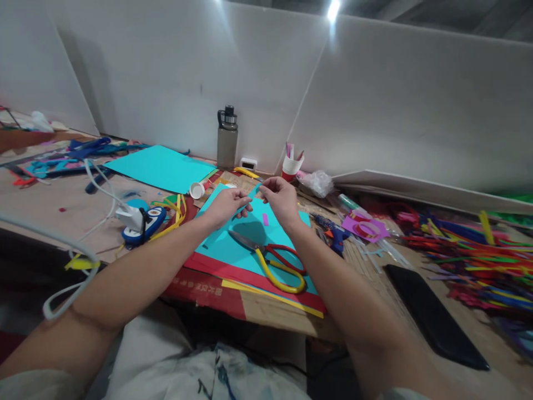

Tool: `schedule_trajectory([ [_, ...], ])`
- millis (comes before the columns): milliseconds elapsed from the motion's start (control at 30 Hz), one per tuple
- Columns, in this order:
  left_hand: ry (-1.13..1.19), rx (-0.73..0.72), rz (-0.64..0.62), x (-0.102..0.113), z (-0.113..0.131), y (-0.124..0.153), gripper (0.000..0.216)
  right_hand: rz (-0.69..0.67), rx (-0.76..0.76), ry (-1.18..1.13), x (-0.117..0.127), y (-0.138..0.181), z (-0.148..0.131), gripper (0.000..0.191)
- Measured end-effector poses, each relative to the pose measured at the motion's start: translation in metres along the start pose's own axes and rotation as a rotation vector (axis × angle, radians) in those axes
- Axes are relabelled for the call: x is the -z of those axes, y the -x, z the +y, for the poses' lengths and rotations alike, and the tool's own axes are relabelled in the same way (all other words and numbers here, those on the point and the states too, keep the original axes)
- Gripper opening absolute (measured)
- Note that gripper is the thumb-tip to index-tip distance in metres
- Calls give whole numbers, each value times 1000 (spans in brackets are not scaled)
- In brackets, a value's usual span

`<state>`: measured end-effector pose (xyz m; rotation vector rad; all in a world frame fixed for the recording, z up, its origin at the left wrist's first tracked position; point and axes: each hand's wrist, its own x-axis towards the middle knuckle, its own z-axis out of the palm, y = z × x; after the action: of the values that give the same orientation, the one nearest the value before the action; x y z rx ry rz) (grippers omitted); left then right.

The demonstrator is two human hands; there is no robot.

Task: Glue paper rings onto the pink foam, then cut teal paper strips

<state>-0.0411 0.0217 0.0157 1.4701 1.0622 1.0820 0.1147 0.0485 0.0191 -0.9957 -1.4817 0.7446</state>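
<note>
Between my two hands a narrow strip of turquoise paper (pixel 255 190) is held above the stacked sheets. My left hand (pixel 229 206) pinches its lower end with the fingers closed. At the upper end, my right hand (pixel 281 199) grips it between thumb and fingers. Beneath them lies a turquoise sheet (pixel 220 239) on top of red and yellow sheets. Scissors (pixel 260 250) with one red and one yellow handle rest on it, blades toward the upper left. A small pink paper piece (pixel 265 219) lies just below my hands.
A bottle (pixel 227 141) and a cup of pens (pixel 292 165) stand by the wall. To the left are another turquoise sheet (pixel 160 169) and a blue power strip (pixel 144 228). On the right lie a glue gun (pixel 335 236), a black phone-like slab (pixel 433 316) and many pipe cleaners (pixel 495 255).
</note>
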Motion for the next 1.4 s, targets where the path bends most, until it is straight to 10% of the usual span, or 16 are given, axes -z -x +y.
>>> schedule_trajectory([
  [1400, 57, 220, 42, 8, 2, -4, 13, 107, -250, -141, 2, -6, 15, 17],
])
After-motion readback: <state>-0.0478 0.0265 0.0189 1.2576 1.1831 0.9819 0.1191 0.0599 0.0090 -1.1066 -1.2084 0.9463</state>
